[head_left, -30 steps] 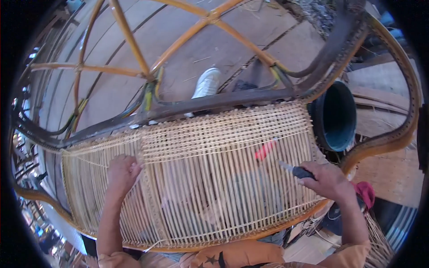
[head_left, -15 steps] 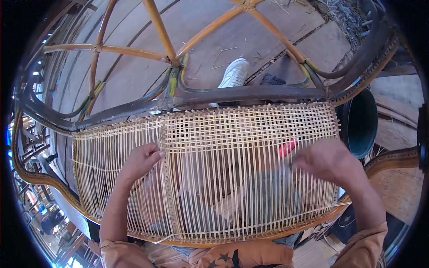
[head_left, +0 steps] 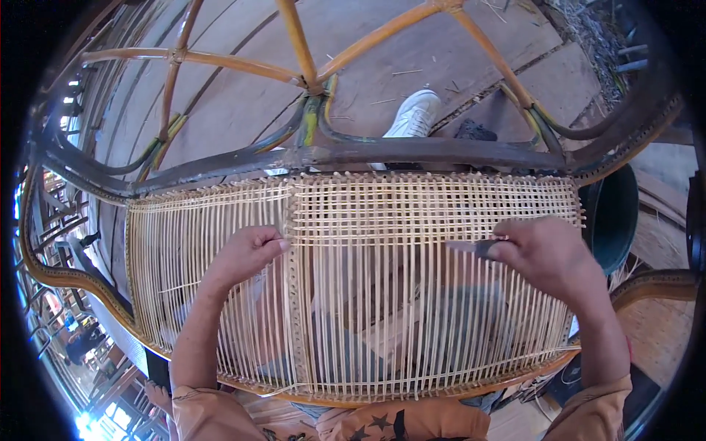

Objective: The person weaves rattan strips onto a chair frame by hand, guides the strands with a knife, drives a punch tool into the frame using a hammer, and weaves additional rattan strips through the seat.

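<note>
Weaving the cane seat, both hands now resting on the strands

Since a moment ago the right hand [head_left: 548,257] is sitting lower, gripping a small dark tool [head_left: 478,248] lying sideways, tip pointing left. The left hand [head_left: 246,253] is curling loosely closed on the woven cane panel [head_left: 368,309]; beyond it, the dark chair frame [head_left: 353,156] and a white shoe [head_left: 414,115].

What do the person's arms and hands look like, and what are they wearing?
Both arms are bare from hand to elbow, with no gloves, rings or watch that can be seen. The left hand and right hand each end a forearm coming out of an orange-tan sleeve pushed up near the elbow. The same shirt shows dark star shapes at the chest.
</note>
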Tool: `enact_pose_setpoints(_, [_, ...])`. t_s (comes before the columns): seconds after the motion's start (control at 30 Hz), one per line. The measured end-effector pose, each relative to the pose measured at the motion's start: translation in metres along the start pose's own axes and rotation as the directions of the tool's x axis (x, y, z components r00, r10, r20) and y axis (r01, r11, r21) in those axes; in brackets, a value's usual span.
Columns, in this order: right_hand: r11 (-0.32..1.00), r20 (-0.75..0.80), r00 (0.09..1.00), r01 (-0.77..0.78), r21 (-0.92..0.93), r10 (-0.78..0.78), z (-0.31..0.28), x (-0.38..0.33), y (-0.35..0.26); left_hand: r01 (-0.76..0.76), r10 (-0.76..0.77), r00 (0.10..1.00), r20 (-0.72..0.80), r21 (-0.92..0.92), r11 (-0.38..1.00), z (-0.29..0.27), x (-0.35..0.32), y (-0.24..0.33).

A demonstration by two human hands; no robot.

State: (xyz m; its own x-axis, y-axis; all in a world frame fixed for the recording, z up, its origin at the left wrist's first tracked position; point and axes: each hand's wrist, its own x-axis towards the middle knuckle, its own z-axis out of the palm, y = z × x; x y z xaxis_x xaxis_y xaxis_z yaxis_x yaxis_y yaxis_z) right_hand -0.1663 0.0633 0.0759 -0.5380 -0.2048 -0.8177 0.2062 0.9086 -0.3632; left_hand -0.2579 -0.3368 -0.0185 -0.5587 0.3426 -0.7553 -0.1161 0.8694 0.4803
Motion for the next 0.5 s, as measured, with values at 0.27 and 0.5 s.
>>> enact_pose_setpoints(0.27, [0.996,-0.250,0.966,0.076,0.040,-0.063,0.008,0.019,-0.018,-0.033,0.033,0.998,0.044,-0.011,0.999,0.000,0.000,-0.005])
enact_pose_setpoints(0.5, [0.993,-0.166,0.984,0.072,0.092,-0.056,0.008,0.029,-0.040,-0.056,0.054,0.998,0.045,0.040,0.998,0.000,0.000,0.000])
